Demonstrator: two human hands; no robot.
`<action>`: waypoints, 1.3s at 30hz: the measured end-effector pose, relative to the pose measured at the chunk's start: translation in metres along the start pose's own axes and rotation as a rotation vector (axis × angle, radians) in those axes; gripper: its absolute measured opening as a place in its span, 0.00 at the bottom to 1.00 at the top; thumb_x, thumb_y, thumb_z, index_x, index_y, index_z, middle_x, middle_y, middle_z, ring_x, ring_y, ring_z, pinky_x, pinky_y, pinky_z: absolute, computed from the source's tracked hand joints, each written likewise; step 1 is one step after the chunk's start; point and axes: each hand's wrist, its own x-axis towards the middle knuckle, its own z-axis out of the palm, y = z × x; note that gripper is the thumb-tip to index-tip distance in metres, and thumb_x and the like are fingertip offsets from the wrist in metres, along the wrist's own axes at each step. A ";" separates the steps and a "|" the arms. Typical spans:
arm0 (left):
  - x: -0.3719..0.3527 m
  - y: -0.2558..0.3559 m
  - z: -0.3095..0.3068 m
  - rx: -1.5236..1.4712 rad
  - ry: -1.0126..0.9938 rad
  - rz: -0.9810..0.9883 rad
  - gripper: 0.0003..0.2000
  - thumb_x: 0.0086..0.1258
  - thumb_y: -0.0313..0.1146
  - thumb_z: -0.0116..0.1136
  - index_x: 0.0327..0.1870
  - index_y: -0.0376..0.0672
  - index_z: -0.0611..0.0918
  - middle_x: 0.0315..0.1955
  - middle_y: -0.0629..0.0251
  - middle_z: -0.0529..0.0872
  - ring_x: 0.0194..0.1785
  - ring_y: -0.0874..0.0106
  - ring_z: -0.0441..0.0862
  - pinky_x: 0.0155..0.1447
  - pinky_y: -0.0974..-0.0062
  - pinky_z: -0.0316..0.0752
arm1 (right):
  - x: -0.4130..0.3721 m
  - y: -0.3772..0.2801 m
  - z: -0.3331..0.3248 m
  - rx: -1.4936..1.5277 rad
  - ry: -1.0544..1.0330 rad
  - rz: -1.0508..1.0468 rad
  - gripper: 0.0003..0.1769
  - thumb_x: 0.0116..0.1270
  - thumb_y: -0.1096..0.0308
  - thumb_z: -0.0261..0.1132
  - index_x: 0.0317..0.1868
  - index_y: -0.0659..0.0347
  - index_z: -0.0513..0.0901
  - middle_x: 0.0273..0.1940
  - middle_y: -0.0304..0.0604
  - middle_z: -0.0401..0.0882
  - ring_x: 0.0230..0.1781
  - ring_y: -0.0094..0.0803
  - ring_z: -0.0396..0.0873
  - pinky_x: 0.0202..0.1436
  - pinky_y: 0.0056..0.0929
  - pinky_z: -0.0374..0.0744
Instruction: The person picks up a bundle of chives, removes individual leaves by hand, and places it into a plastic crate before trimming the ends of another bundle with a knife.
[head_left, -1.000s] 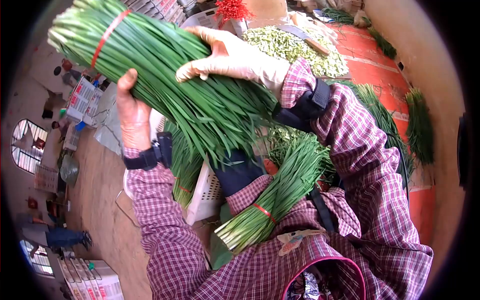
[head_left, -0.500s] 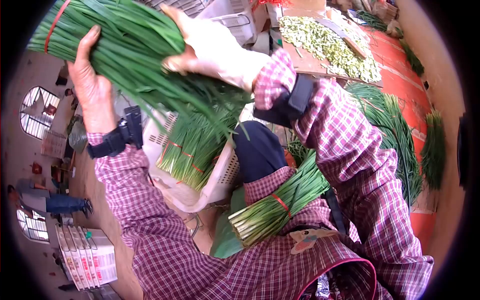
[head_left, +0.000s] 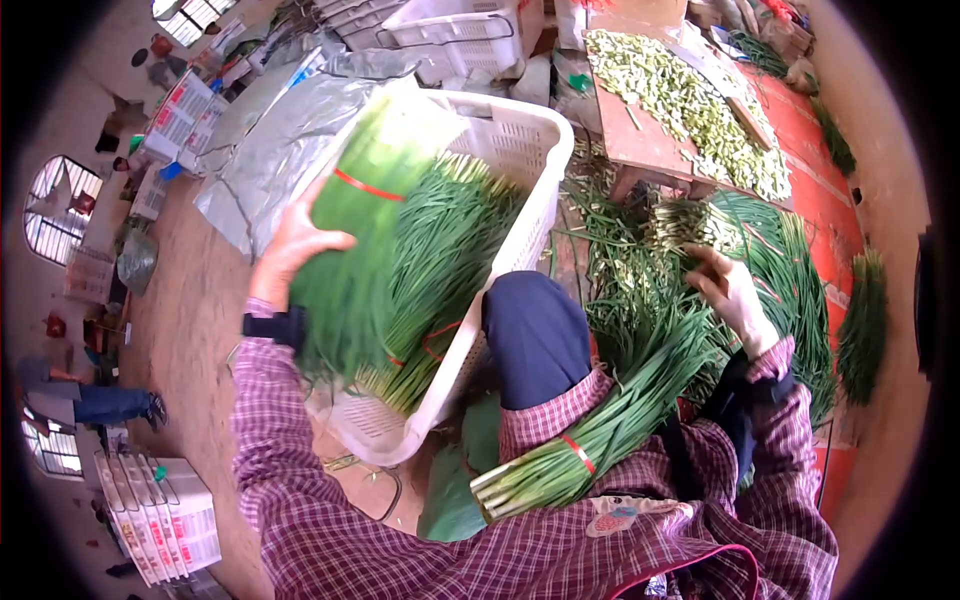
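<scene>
My left hand (head_left: 295, 245) grips a bundle of garlic chives (head_left: 365, 215) tied with a red band. The bundle is blurred and hangs over a white plastic basket (head_left: 545, 125). Inside the basket lie more chive bundles (head_left: 450, 235). My right hand (head_left: 738, 305) holds nothing, its fingers bent and apart, beside loose chives on the right. Across my lap rests another red-banded chive bundle (head_left: 575, 450), its pale cut ends to the left.
A low wooden board (head_left: 640, 150) carries chopped pale stem pieces (head_left: 690, 110) and a long blade (head_left: 750, 120). Chive piles (head_left: 780, 260) lie on red flooring at right. Grey plastic sheeting (head_left: 270, 160) spreads behind the basket. A person (head_left: 90, 400) stands far left.
My left hand has lowered the big bundle to the basket. My right hand has let go of it and moved right and down to the chive pile. The view has shifted.
</scene>
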 end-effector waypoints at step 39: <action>-0.069 0.089 0.160 -0.226 -0.318 -0.227 0.30 0.64 0.40 0.69 0.62 0.28 0.76 0.58 0.46 0.79 0.57 0.64 0.81 0.62 0.69 0.74 | -0.071 -0.028 0.034 0.380 -0.196 0.032 0.38 0.65 0.50 0.70 0.67 0.66 0.70 0.48 0.44 0.84 0.42 0.28 0.82 0.47 0.25 0.80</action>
